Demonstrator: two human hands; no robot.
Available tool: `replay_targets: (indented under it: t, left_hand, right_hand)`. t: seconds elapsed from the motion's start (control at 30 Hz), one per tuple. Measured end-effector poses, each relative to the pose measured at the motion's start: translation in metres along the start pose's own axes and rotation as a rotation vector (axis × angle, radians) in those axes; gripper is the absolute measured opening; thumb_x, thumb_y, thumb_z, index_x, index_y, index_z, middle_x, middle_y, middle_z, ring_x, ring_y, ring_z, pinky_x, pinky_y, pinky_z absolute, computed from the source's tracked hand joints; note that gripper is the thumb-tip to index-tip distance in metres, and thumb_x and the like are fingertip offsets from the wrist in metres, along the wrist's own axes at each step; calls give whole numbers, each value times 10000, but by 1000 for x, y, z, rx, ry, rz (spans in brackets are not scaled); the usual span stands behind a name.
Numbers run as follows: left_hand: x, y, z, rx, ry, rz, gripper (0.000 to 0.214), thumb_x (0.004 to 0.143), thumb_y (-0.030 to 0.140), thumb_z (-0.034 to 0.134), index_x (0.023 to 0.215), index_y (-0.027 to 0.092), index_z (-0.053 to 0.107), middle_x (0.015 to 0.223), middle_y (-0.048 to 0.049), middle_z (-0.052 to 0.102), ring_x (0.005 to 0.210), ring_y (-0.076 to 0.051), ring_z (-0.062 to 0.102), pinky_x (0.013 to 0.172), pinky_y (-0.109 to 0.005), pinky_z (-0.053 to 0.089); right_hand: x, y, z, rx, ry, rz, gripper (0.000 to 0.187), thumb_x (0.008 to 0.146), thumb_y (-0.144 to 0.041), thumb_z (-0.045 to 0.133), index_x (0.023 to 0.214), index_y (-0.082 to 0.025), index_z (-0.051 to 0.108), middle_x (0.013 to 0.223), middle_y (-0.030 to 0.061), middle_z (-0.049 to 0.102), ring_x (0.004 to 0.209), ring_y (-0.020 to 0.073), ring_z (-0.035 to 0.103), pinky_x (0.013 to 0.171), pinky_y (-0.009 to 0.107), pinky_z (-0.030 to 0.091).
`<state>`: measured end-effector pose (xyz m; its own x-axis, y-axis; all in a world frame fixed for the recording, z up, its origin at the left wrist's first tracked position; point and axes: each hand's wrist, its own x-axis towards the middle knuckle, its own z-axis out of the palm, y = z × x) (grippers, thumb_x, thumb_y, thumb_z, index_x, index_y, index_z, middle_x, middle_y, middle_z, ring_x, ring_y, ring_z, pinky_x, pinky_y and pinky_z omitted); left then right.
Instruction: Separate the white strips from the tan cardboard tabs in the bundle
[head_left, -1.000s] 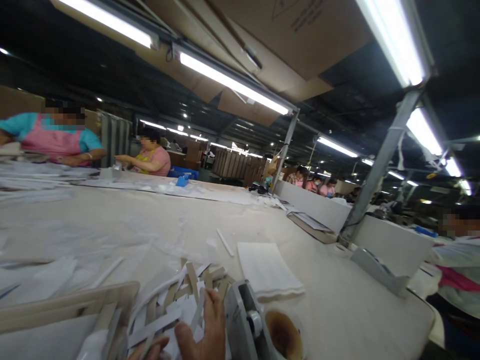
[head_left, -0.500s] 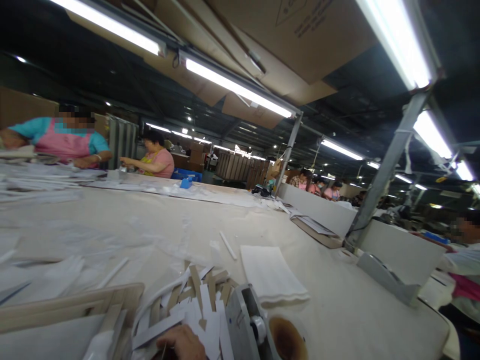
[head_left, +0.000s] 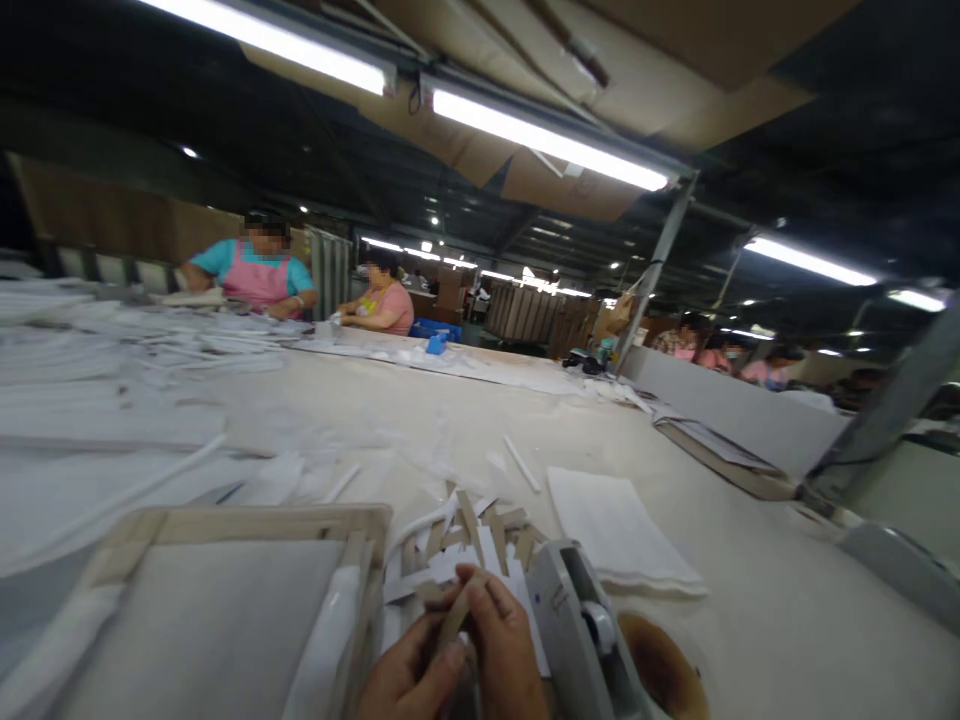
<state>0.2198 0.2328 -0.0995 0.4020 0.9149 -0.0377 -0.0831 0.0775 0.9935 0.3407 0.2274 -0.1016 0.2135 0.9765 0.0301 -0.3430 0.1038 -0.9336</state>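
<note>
My left hand and my right hand are together at the bottom middle, fingers closed on a brown cardboard strip. The strip is bent or slanted between the two thumbs. Just beyond them lies a heap of white and brown cardboard strips. A grey tape dispenser with a white roll stands close by my right hand. To the left of my hands is a beige-edged frame with a pale panel inside and white wrapping along its sides.
White foam sheets lie beyond the dispenser, and a brown round thing is to its right. Papers and plastic cover the left of the table. A thin white stick lies mid-table. Co-workers sit across the table.
The view has swung left, so things sit further right in it. One hand showed at the strips before; now both hands are together with a cardboard strip between them.
</note>
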Motion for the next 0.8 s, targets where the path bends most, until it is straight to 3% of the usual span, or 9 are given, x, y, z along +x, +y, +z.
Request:
replay_targets:
  t: [0.07, 0.13, 0.23, 0.33, 0.63, 0.8]
  left_hand:
    - [-2, -1, 1, -47, -34, -44, 605, 700, 615, 602, 1099, 161, 577, 675, 5, 602, 441, -62, 410, 421, -173, 336]
    - [-4, -3, 1, -81, -27, -46, 537, 742, 588, 569, 1029, 135, 575, 561, 44, 514, 401, -43, 349, 397, -163, 265]
    - [-4, 0, 1, -111, -42, -37, 449, 759, 550, 549, 903, 125, 572, 471, 70, 435, 373, -45, 333, 383, -166, 228]
    - [-6, 5, 3, -150, -47, -86, 381, 756, 508, 535, 834, 135, 543, 479, 63, 459, 368, -50, 356, 381, -168, 232]
    - [-9, 5, 3, -5, -5, -70, 255, 820, 374, 454, 778, 139, 544, 536, 27, 534, 410, -64, 400, 410, -171, 299]
    - [-13, 18, -5, 22, 272, 88, 260, 827, 381, 488, 735, 145, 550, 515, 50, 490, 458, -68, 432, 460, -166, 333]
  right_hand:
    - [-2, -4, -2, 197, -16, 74, 414, 744, -471, 668, 1024, -169, 619, 799, 30, 648, 764, 166, 597, 728, 264, 467]
    - [-3, -6, -4, 306, -21, 128, 418, 742, -436, 688, 1050, -164, 615, 838, 45, 652, 801, 164, 596, 767, 262, 467]
    - [-5, -6, -5, 339, -9, 170, 429, 728, -416, 711, 1063, -166, 619, 876, 58, 657, 825, 158, 593, 781, 250, 472]
    - [-5, -7, -5, 325, -23, 158, 384, 740, -415, 700, 1035, -179, 633, 848, 38, 651, 812, 141, 585, 766, 226, 473]
    - [-3, -13, -6, 79, 133, 8, 432, 666, -473, 737, 935, -151, 637, 677, -10, 570, 656, 111, 498, 607, 190, 426]
    - [-5, -25, -11, -286, 341, -144, 474, 712, -550, 650, 953, -141, 655, 596, -42, 476, 558, 96, 407, 524, 203, 361]
